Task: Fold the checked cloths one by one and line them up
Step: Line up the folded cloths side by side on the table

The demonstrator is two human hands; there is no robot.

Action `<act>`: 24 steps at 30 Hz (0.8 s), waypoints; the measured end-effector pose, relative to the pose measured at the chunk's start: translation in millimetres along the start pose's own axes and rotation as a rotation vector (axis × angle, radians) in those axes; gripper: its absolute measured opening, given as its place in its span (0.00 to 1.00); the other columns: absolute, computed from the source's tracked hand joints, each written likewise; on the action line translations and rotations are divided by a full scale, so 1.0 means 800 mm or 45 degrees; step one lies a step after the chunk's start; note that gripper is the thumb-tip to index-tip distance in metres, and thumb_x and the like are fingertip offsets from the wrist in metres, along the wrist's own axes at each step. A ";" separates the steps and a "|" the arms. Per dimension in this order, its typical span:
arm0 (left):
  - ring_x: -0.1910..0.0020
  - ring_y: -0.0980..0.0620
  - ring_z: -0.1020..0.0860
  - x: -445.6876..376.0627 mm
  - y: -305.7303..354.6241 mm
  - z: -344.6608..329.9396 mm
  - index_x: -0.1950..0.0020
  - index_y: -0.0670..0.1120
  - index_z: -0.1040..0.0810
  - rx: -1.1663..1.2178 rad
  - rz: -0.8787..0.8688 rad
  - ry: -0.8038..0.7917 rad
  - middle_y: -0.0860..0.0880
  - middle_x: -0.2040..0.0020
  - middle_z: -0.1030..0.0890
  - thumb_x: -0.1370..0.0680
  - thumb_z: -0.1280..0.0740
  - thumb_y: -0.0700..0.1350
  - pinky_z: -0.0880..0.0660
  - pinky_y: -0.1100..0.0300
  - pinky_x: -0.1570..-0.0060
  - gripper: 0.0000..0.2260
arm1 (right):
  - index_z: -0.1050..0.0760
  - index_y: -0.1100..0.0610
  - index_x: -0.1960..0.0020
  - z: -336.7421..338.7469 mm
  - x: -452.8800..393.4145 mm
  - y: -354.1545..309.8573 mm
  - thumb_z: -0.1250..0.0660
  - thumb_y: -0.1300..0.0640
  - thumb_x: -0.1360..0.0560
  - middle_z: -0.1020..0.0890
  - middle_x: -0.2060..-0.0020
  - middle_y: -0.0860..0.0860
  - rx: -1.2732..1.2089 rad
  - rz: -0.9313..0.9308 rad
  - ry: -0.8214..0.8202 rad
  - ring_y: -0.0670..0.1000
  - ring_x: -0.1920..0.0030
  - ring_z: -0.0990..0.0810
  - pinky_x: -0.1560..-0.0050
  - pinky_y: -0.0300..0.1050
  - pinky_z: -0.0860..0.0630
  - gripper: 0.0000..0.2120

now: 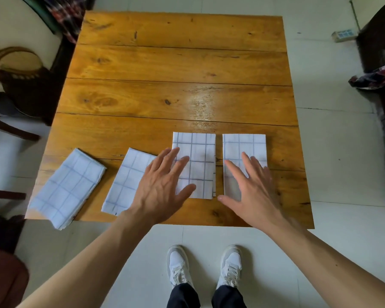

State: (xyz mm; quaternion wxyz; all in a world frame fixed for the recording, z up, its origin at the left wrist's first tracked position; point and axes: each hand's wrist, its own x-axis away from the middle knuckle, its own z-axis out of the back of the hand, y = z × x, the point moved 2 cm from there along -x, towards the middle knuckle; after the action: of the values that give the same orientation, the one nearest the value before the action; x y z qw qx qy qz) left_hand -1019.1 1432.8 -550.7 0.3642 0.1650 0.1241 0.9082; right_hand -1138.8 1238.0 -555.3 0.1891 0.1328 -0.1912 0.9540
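Note:
Several folded white cloths with blue checks lie in a row along the near edge of the wooden table (180,63). The leftmost cloth (65,187) is angled and overhangs the table's front left corner. A second cloth (127,181) lies tilted beside it. A third cloth (198,156) and a fourth cloth (245,145) lie straight and parallel, a narrow gap between them. My left hand (162,187) hovers flat with spread fingers over the second and third cloths. My right hand (253,187) is spread over the near half of the fourth cloth. Neither hand holds anything.
A dark woven bag (20,81) rests on a chair at the left. Plaid fabric (378,76) lies on dark furniture at the right. A power strip (343,35) sits on the tiled floor at the far right. My white shoes (205,265) stand below the table's edge.

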 end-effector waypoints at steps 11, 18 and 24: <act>0.24 0.45 0.38 0.092 -0.137 0.044 0.25 0.57 0.34 -0.026 0.035 -0.053 0.50 0.22 0.37 0.26 0.28 0.57 0.29 0.45 0.33 0.31 | 0.43 0.47 0.23 -0.013 0.011 -0.161 0.36 0.40 0.23 0.42 0.23 0.47 -0.170 0.297 -0.090 0.50 0.23 0.46 0.25 0.47 0.43 0.32; 0.23 0.42 0.37 0.105 -0.168 0.031 0.26 0.57 0.33 -0.187 -0.222 -0.173 0.46 0.22 0.37 0.30 0.24 0.57 0.28 0.47 0.35 0.34 | 0.38 0.48 0.27 -0.084 0.020 -0.251 0.31 0.41 0.26 0.40 0.26 0.50 -0.083 0.240 -0.080 0.53 0.25 0.42 0.28 0.48 0.36 0.33; 0.26 0.41 0.33 0.108 -0.181 0.018 0.29 0.54 0.28 -0.231 -0.303 -0.195 0.45 0.25 0.32 0.28 0.25 0.57 0.26 0.47 0.36 0.29 | 0.34 0.49 0.33 -0.099 0.019 -0.259 0.27 0.41 0.30 0.34 0.31 0.49 -0.034 0.184 -0.025 0.52 0.28 0.37 0.31 0.47 0.33 0.31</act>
State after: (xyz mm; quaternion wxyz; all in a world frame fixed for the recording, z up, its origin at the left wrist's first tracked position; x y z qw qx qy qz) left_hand -982.4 1597.3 -569.3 0.4909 0.1845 0.0321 0.8509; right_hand -1081.9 1452.8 -555.8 0.1197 0.1255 -0.2148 0.9611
